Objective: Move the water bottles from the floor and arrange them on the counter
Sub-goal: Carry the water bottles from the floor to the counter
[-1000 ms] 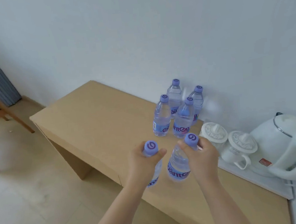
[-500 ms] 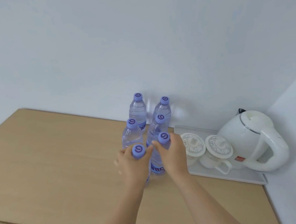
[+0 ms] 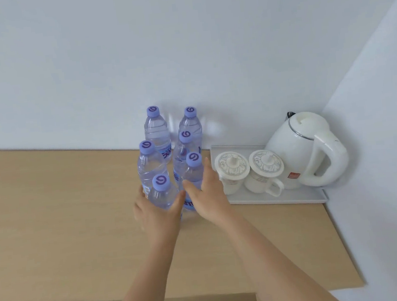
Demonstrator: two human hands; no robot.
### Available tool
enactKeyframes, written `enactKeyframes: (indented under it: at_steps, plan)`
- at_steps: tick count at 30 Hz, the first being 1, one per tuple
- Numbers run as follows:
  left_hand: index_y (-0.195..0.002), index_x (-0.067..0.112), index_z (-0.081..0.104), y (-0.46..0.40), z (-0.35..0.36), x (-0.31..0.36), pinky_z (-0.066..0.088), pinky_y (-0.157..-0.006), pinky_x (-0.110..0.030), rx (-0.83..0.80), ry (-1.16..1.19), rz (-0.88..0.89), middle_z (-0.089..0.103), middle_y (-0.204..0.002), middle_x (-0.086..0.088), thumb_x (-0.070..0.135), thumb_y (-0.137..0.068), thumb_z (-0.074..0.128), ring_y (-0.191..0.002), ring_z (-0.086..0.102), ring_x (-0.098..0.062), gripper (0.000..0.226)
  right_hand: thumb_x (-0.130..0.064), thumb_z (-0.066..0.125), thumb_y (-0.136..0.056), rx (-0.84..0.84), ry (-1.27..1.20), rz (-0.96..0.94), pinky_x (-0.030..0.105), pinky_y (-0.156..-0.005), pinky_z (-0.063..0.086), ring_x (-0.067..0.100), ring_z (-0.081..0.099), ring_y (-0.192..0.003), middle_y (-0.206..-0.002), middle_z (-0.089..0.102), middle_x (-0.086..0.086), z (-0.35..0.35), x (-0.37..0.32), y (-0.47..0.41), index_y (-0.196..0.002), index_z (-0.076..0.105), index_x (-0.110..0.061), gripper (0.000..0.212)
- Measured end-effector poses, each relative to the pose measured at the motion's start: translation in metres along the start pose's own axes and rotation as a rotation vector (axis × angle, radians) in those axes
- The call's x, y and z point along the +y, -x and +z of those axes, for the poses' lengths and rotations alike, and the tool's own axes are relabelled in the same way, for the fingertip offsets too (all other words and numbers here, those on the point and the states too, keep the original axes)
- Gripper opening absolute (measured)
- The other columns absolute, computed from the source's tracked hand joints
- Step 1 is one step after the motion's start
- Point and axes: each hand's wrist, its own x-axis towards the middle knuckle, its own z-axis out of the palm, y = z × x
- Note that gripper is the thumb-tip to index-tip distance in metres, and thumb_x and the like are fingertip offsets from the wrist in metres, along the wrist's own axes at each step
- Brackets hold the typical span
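Observation:
Six clear water bottles with purple caps stand upright in two rows on the light wooden counter, near the wall. The four back bottles stand free. My left hand holds the lower body of the front-left bottle, with fingers on its left side and thumb on its right. My right hand lies with straight fingers along the right side of the front-right bottle, thumb spread toward its left. Both front bottles rest on the counter.
Just right of the bottles a grey tray carries two lidded white cups and a white kettle. The right hand is close to the nearest cup. White walls meet at the back right corner. The counter's front edge runs below my forearms.
Both hands brought the two bottles from the counter's front edge to behind the group and set them down. They slid from the caps to the bodies, and the right hand's fingers straightened.

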Motion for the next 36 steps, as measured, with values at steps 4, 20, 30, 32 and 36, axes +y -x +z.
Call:
enactKeyframes:
  at_steps: [4, 20, 30, 32, 36]
  plan:
    - [-0.148, 0.008, -0.006, 0.038, 0.000, 0.004, 0.010, -0.116, -0.036, -0.052, -0.025, -0.068, 0.000, -0.155, -0.011, 0.021, -0.074, 0.076, -0.143, 0.002, -0.021, 0.111, -0.032, 0.054, -0.091, 0.011, 0.019, 0.008, 0.031, -0.106, 0.030, 0.021, 0.037, -0.128, -0.142, 0.037, 0.006, -0.018, 0.020, 0.040, -0.144, 0.027, -0.016, 0.061]
    - [-0.122, 0.018, 0.055, 0.409, 0.073, 0.012, 0.040, -0.088, -0.025, -0.892, -0.166, 0.506, 0.054, -0.117, 0.009, 0.016, -0.086, 0.060, -0.105, 0.051, -0.010, 0.037, -0.023, 0.043, -0.097, 0.541, 0.333, 0.148, 0.025, -0.091, 0.042, 0.013, 0.050, -0.113, -0.122, 0.057, -0.003, -0.236, 0.185, 0.376, -0.124, 0.055, -0.013, 0.031]
    - [-0.112, 0.020, 0.061, 0.600, 0.161, 0.061, 0.028, -0.077, -0.010, -1.301, -0.170, 0.924, 0.051, -0.105, 0.018, 0.019, -0.088, 0.058, -0.094, 0.044, 0.001, 0.024, -0.022, 0.042, -0.097, 0.888, 0.299, 0.508, 0.015, -0.076, 0.040, 0.011, 0.053, -0.098, -0.115, 0.059, -0.003, -0.355, 0.299, 0.558, -0.116, 0.059, -0.013, 0.027]
    - [-0.111, 0.020, 0.061, 0.629, 0.183, 0.073, 0.028, -0.079, -0.011, -1.351, -0.166, 1.007, 0.049, -0.103, 0.019, 0.019, -0.088, 0.057, -0.099, 0.044, 0.000, 0.023, -0.018, 0.043, -0.095, 0.946, 0.348, 0.570, 0.029, -0.080, 0.045, 0.021, 0.055, -0.097, -0.105, 0.062, 0.005, -0.378, 0.319, 0.577, -0.105, 0.061, -0.006, 0.024]
    - [-0.107, 0.018, 0.064, 0.682, 0.238, 0.094, 0.030, -0.083, -0.013, -1.452, -0.151, 1.115, 0.052, -0.101, 0.015, 0.019, -0.088, 0.058, -0.096, 0.047, -0.002, 0.020, -0.018, 0.044, -0.094, 0.997, 0.425, 0.638, 0.026, -0.081, 0.042, 0.018, 0.053, -0.098, -0.105, 0.061, 0.003, -0.426, 0.357, 0.594, -0.108, 0.061, -0.009, 0.024]
